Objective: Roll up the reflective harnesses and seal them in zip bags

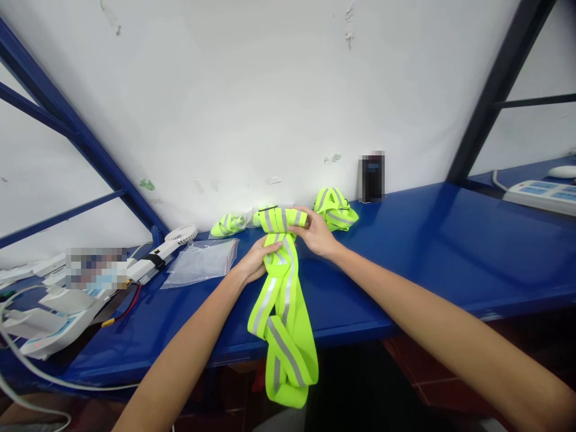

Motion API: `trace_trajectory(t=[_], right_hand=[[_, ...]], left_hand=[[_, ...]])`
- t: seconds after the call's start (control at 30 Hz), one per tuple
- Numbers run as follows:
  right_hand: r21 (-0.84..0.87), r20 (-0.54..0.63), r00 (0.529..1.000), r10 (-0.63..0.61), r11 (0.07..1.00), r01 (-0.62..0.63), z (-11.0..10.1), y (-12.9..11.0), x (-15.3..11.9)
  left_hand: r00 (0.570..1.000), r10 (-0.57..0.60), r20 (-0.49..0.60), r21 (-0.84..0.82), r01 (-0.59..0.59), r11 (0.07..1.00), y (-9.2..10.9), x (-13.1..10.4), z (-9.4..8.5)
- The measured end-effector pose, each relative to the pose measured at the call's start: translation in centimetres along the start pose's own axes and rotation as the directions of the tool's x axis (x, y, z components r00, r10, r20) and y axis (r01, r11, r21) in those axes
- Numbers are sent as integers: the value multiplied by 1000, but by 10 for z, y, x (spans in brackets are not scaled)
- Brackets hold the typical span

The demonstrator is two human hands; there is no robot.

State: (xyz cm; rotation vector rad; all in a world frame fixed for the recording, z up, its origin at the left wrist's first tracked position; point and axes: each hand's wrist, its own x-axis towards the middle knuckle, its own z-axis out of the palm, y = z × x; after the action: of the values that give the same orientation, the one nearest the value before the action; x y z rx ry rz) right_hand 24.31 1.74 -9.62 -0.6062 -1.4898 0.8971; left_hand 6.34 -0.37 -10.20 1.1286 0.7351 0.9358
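Both my hands grip a neon-yellow reflective strap (288, 288) with silver stripes. My right hand (317, 233) pinches the folded upper part, thumb in front. Lower down, my left hand (257, 259) has its thumb across the strap where it hangs. Long loops drop from there past the front edge of the blue table (418, 258). Behind my right hand lies a bundled reflective strap (335, 210). Another bundle (228, 224), apparently in clear plastic, rests to the left against the wall.
A clear zip bag (200, 263) lies left of my left hand. Farther left are a small white fan (180, 234), white charging devices (58, 318) and cables. A dark, blurred box (372, 178) leans on the wall. A power strip (542, 195) sits far right.
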Motion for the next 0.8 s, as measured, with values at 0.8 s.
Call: trace_trajectory(t=[0.8], right_hand=[[-199, 208, 977, 45, 980, -2, -5, -11, -8]], left_hand=[[974, 152, -168, -141, -176, 974, 10, -1, -2]])
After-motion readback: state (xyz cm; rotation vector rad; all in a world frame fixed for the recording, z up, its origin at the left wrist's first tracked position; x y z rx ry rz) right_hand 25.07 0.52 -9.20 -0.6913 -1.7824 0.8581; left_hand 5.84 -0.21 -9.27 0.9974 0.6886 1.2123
